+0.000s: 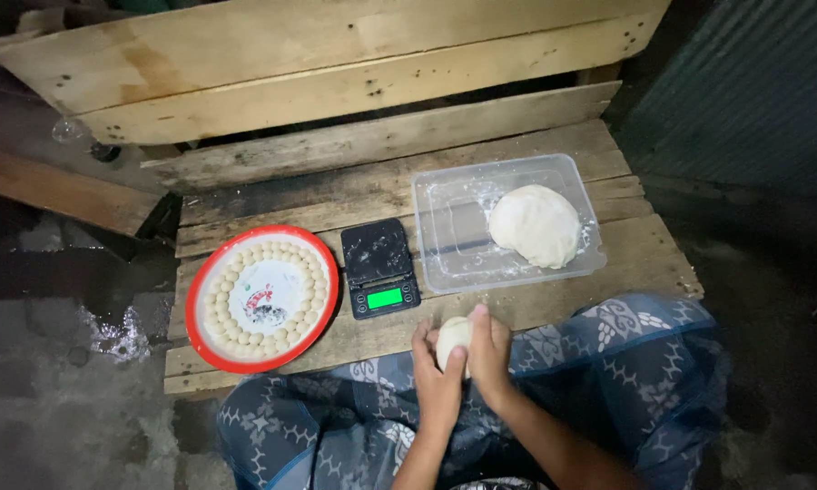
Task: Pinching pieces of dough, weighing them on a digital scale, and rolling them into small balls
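Observation:
Both of my hands close around one pale lump of dough [451,338] just in front of my lap. My left hand [433,377] cups it from the left and my right hand [492,356] covers it from the right. Ahead of them a small black kitchen scale [378,267] with a lit green display sits on the wooden bench. Left of the scale is a round red-rimmed plate [313,252] with several small dough balls [224,308] ringed around its edge. To the right, a clear plastic tray [445,236] holds a big mound of dough [536,225].
The bench [644,259] is made of rough wooden planks with a slatted backrest [336,54]. My legs are covered by blue patterned cloth [626,363]. Wet dark ground [73,354] lies to the left, and a corrugated metal wall [753,91] stands at the right.

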